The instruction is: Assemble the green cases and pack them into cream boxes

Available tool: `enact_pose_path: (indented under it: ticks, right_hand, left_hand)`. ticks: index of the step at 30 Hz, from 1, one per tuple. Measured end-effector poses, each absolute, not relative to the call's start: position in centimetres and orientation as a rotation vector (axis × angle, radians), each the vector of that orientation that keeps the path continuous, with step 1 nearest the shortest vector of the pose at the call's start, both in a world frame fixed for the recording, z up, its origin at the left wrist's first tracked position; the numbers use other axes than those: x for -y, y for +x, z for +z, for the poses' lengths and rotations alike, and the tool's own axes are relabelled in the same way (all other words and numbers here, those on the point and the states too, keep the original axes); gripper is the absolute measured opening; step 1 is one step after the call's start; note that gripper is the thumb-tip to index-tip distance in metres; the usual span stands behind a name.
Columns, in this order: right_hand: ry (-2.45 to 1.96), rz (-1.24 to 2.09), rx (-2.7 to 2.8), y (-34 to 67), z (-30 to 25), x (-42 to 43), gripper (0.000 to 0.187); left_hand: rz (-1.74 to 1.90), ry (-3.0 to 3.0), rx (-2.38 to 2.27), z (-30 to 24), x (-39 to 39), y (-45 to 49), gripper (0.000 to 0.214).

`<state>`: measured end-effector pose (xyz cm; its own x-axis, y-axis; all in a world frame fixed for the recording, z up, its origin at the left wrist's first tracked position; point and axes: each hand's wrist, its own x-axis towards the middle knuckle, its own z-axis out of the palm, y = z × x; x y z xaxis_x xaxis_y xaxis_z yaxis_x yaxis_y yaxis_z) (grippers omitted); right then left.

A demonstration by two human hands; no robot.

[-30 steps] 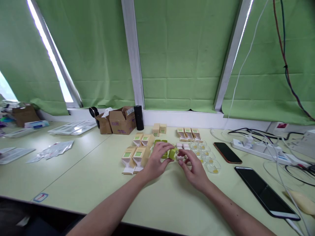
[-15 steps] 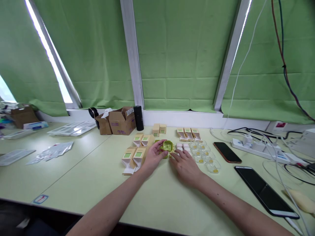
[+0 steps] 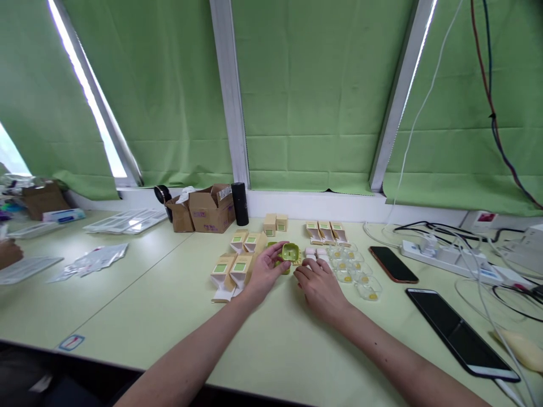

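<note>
Pale desk (image 3: 263,350), backed by green blinds (image 3: 309,96). Green case (image 3: 291,252) pinched in left hand's (image 3: 266,274) grip; right hand (image 3: 321,289) placed at its 4 o'clock, grip state can't be told.

Packing workroom, by look: long table (image 3: 275,345), small boxes (image 3: 241,267) in rows; from near side, cardboard box (image 3: 212,213) at eleven o'clock, green blind (image 3: 314,102) twelve, power strip (image 3: 447,260) two.

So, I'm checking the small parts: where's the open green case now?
In the head view, the open green case is in the left hand, below the picture's centre, left of the pale pink pieces.
</note>
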<state>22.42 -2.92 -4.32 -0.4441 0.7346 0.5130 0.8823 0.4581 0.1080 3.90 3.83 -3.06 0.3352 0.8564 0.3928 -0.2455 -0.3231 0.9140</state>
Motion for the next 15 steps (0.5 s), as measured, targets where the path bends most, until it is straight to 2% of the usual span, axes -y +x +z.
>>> enact_pose_path:
  ticks: [7, 11, 15]
  right_hand:
    - [-1.174, -0.315, 2.018, 23.0, -4.9, 3.8, 0.021]
    - [-1.039, 0.065, 1.81, 23.3, -4.5, 3.9, 0.017]
    - [-0.938, 0.513, 1.484, 23.6, -3.9, 3.7, 0.022]
  left_hand:
    - [1.285, 1.523, -0.634, -3.2, -4.0, 3.9, 0.065]
    - [1.281, 1.577, -0.663, -3.3, -3.9, 3.9, 0.06]
    - [1.255, 1.645, -0.696, -3.4, -3.8, 4.0, 0.057]
